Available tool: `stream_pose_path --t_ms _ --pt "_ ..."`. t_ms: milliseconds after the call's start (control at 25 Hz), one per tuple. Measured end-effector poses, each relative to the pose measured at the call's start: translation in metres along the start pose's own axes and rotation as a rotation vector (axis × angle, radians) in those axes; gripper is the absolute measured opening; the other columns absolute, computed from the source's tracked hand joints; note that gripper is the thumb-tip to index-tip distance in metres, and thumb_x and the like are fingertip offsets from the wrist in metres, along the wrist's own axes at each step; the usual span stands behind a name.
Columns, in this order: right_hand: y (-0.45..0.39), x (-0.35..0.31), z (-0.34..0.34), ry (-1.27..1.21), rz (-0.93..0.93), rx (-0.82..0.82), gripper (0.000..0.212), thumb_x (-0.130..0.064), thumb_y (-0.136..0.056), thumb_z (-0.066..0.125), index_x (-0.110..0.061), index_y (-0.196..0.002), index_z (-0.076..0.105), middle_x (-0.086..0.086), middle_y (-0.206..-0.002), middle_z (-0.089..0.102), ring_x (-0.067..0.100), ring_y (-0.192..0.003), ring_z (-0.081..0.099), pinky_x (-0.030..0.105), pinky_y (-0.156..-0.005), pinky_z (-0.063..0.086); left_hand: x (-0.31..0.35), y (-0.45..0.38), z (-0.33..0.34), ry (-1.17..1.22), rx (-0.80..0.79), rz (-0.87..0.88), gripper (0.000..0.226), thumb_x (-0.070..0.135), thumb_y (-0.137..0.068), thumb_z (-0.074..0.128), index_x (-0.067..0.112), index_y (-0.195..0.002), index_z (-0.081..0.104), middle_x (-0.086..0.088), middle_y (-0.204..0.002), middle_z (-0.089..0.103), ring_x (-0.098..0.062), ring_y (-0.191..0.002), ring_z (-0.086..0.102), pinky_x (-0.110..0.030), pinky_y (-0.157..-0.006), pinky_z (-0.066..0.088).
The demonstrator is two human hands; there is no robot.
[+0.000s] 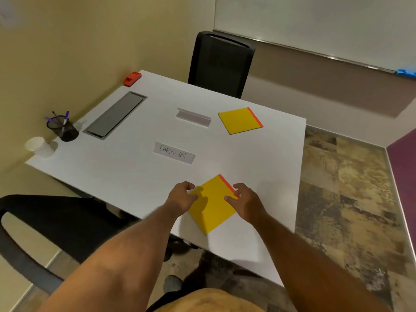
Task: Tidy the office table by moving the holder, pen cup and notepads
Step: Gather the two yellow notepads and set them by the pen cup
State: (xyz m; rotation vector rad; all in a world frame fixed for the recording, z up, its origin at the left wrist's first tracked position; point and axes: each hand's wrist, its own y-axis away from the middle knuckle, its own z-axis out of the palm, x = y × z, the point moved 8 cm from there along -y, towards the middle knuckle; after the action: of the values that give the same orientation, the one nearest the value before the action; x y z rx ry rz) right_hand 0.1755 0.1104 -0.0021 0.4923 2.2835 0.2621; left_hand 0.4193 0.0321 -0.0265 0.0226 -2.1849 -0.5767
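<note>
White office table (135, 176) is carrying the action: left hand (180, 200) and right hand (245, 202), fingers curled and spread, are closing on the near yellow notepad (212, 212) lying between them, contact unclear. Pinching opposite edges evenly should be keeping it flat.

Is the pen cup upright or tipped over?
Upright. The pen cup stands on its base near the table's left edge, rim facing up, with pens sticking out of the top.

The left hand (180, 199) and right hand (245, 200) cover parts of the near notepad (212, 210). Whether fingers touch it is unclear. Both upper arms run past the bottom edge. Pens in the cup (64, 129) are too small to count.
</note>
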Motion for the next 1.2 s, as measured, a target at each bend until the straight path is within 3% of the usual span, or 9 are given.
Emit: stream_pose_path --t_ms 240,480,680,920,1040,1200 --pt "-0.028 0.014 -0.007 0.096 0.05 0.008 0.06 -0.046 -0.093 0.077 -0.017 -0.142 0.058 0.004 -0.121 0.07 0.019 -0.105 0.065 0.033 -0.095 0.053 -0.006 -0.028 0.042 0.034 -0.059 -0.063 0.044 0.019 -0.092 0.074 0.013 -0.134 0.062 -0.011 -0.142 0.056 -0.03 -0.128 0.057 -0.032 -0.09 0.047" --pt "-0.073 0.029 -0.004 0.092 0.04 -0.101 0.064 -0.046 -0.094 0.076 -0.018 -0.147 0.053 0.009 -0.137 0.067 0.025 -0.121 0.068 0.037 -0.101 0.056 -0.043 -0.034 0.057 0.029 0.035 -0.27 0.057 0.021 -0.091 0.074 0.011 -0.144 0.055 -0.014 -0.149 0.044 -0.036 -0.125 0.058 -0.047 -0.102 0.053" --pt "-0.12 0.051 -0.003 0.131 -0.033 -0.258 0.066 -0.046 -0.094 0.076 -0.019 -0.149 0.052 0.007 -0.138 0.067 0.024 -0.121 0.066 0.04 -0.103 0.057 -0.055 -0.023 0.077 0.013 0.197 -0.398 0.059 0.019 -0.09 0.074 0.011 -0.145 0.055 -0.015 -0.151 0.046 -0.035 -0.13 0.056 -0.042 -0.104 0.05" --pt "-0.152 0.078 0.011 0.152 -0.093 -0.564 0.075 -0.046 -0.092 0.079 -0.018 -0.153 0.046 0.011 -0.146 0.06 0.025 -0.125 0.064 0.032 -0.095 0.051 -0.039 0.027 0.122 0.305 0.626 -0.616 0.061 0.014 -0.09 0.072 0.011 -0.148 0.05 -0.014 -0.151 0.047 -0.033 -0.138 0.048 -0.042 -0.113 0.04" --pt "-0.15 0.08 0.006 0.184 -0.118 -0.594 0.075 -0.045 -0.092 0.079 -0.016 -0.153 0.046 0.011 -0.147 0.06 0.027 -0.127 0.063 0.036 -0.098 0.053 -0.034 0.039 0.14 0.43 0.652 -0.657 0.063 0.018 -0.093 0.07 0.012 -0.152 0.047 -0.014 -0.152 0.049 -0.036 -0.134 0.054 -0.049 -0.109 0.048" --pt "-0.145 0.069 0.006 0.22 -0.154 -0.651 0.077 -0.041 -0.093 0.079 -0.014 -0.156 0.042 0.014 -0.152 0.056 0.03 -0.133 0.059 0.038 -0.105 0.051 -0.035 0.039 0.135 0.513 0.587 -0.682 0.065 0.025 -0.094 0.071 0.016 -0.153 0.045 -0.017 -0.148 0.053 -0.037 -0.125 0.058 -0.041 -0.094 0.052"
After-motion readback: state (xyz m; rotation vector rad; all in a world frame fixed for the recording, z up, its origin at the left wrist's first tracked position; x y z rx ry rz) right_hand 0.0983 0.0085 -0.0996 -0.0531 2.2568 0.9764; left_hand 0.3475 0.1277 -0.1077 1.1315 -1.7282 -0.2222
